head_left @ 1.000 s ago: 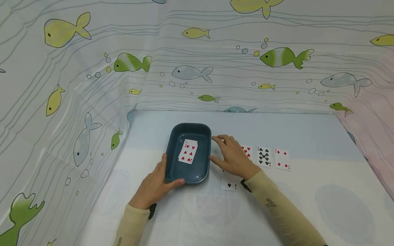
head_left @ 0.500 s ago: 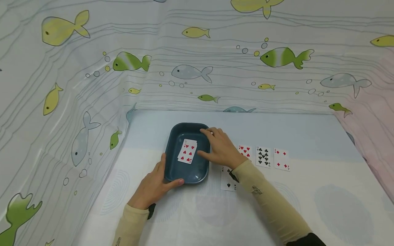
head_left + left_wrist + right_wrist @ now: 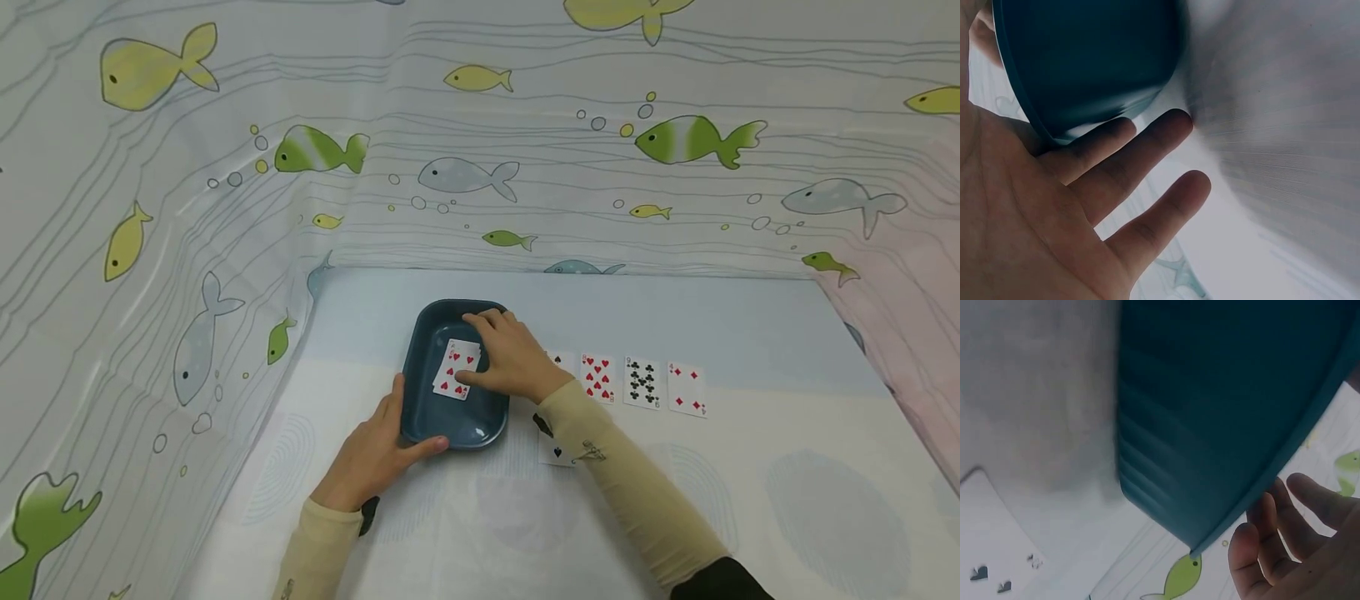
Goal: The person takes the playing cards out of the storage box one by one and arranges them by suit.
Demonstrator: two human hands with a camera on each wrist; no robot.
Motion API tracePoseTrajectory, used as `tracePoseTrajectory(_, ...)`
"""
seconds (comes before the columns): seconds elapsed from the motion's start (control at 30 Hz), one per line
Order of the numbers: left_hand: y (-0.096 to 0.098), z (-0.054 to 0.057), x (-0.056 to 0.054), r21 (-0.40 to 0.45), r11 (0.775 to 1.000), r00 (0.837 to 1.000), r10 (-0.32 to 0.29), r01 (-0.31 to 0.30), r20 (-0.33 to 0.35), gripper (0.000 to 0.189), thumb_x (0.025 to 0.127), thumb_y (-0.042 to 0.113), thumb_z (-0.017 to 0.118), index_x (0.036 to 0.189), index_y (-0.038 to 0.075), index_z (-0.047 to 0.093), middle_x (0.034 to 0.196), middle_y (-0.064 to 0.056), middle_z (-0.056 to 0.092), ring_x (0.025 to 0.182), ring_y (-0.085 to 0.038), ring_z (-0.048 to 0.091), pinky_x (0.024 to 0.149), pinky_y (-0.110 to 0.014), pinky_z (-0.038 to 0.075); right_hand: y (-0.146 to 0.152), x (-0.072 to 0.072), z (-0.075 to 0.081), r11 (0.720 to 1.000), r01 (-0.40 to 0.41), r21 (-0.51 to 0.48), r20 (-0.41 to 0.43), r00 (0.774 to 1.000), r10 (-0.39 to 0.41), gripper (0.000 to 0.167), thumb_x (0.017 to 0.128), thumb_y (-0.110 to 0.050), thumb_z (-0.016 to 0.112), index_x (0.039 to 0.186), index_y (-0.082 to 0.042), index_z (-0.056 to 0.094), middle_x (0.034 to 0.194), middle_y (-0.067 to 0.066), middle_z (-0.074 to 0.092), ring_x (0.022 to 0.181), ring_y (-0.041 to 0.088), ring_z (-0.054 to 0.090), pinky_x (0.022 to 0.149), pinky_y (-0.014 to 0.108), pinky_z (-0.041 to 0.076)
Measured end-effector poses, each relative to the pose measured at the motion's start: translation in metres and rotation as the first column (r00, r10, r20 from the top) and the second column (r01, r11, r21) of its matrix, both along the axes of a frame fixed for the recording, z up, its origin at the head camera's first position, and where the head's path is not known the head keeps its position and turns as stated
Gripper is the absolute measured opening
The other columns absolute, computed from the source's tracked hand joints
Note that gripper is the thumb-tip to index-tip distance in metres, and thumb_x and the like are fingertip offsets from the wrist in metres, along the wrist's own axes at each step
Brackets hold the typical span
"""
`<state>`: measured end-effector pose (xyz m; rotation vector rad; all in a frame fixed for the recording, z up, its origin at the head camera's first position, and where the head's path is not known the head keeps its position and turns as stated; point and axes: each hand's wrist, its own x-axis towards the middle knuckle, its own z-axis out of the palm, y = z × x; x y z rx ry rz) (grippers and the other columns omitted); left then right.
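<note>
A dark blue-green tray with rounded corners stands on the table, holding a small stack of playing cards topped by a six of hearts. My left hand rests against the tray's near left corner, thumb on the near rim; in the left wrist view its fingers are extended beside the outer wall. Over the right rim reaches my right hand, thumb tip overlapping the stack's edge, other fingers loosely bent above the tray. The right wrist view shows nothing between those fingers.
Right of the tray, an eight of hearts, a nine of clubs and a four of diamonds lie in a row. My right forearm partly covers a two of spades and another spade card. Fish-printed cloth hangs behind.
My right hand has moved left from outside the tray's right rim to over the cards inside. The left hand and tray stay put.
</note>
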<state>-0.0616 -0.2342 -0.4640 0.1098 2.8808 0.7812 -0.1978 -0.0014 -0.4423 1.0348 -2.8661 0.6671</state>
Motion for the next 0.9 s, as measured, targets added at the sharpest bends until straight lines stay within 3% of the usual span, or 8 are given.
tracePoseTrajectory(0.2,0.000,0.000,0.000,-0.010,1.000,1.000,-0.008,0.008,-0.016,0.123,0.083,0.081,0.057,0.163,0.005,0.003,0.161,-0.023,0.030,0.125,-0.043,0.056,0.100,-0.055,0.047,-0.013,-0.002,-0.013,0.998,-0.035,0.048,0.028,0.999,0.033,0.093,0.080,-0.062,0.077,0.152,-0.012,0.045,0.143,0.010,0.051,0.125,0.028,0.050,0.107,0.048,0.042)
tracePoseTrajectory(0.4,0.000,0.000,0.000,-0.001,1.000,1.000,-0.005,0.005,-0.011,0.124,0.082,0.081,0.058,0.163,0.005,0.003,0.161,-0.023,0.029,0.127,-0.042,0.055,0.100,-0.055,0.047,-0.022,-0.003,-0.021,0.990,-0.021,0.139,0.028,0.999,0.017,0.091,0.081,-0.063,0.077,0.152,-0.014,0.047,0.141,0.009,0.053,0.125,0.027,0.050,0.106,0.047,0.042)
tracePoseTrajectory(0.73,0.001,0.001,0.001,-0.006,1.000,1.000,-0.010,0.010,-0.011,0.123,0.083,0.081,0.058,0.163,0.005,0.002,0.160,-0.025,0.031,0.127,-0.042,0.055,0.101,-0.055,0.046,-0.027,-0.002,-0.034,0.962,0.018,0.273,-0.090,0.996,0.007,0.095,0.077,-0.074,0.071,0.149,-0.014,0.052,0.137,0.007,0.059,0.127,0.026,0.051,0.105,0.044,0.041)
tracePoseTrajectory(0.9,0.001,0.001,0.001,-0.004,1.000,1.000,-0.011,0.011,-0.016,0.123,0.083,0.080,0.059,0.163,0.005,0.003,0.159,-0.024,0.032,0.125,-0.041,0.056,0.100,-0.055,0.047,-0.028,-0.002,-0.037,0.957,0.032,0.288,-0.133,0.991,0.007,0.097,0.075,-0.075,0.072,0.147,-0.012,0.053,0.135,0.007,0.060,0.124,0.026,0.052,0.100,0.042,0.042)
